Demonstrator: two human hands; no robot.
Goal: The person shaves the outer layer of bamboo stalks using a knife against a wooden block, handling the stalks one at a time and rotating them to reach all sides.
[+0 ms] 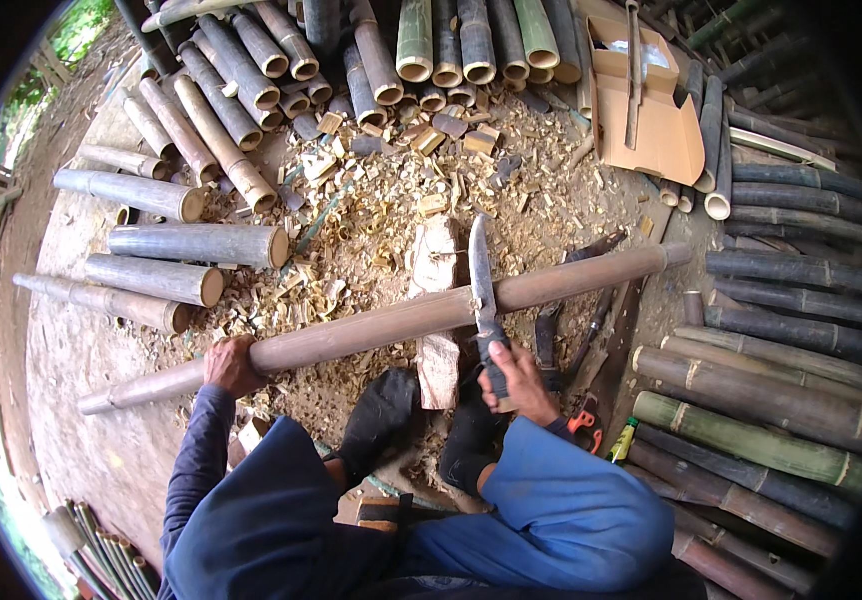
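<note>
I see left hand (229, 364) clamped on bamboo pole (391, 322) | right hand (519, 384) gripping knife (482, 282), blade on pole over wood block (437, 300)

This is an outdoor bamboo workshop. Cut bamboo poles (191, 245) lie stacked in heaps all around a bare dirt floor (81, 350), some grey, some green. Wood chips and shavings (381, 190) cover the ground in the middle, around a chopping block (438, 270). A saw (601, 380) lies on the ground, a cardboard box (651, 110) sits among the poles, and green trees (76, 30) show at the edge.
</note>
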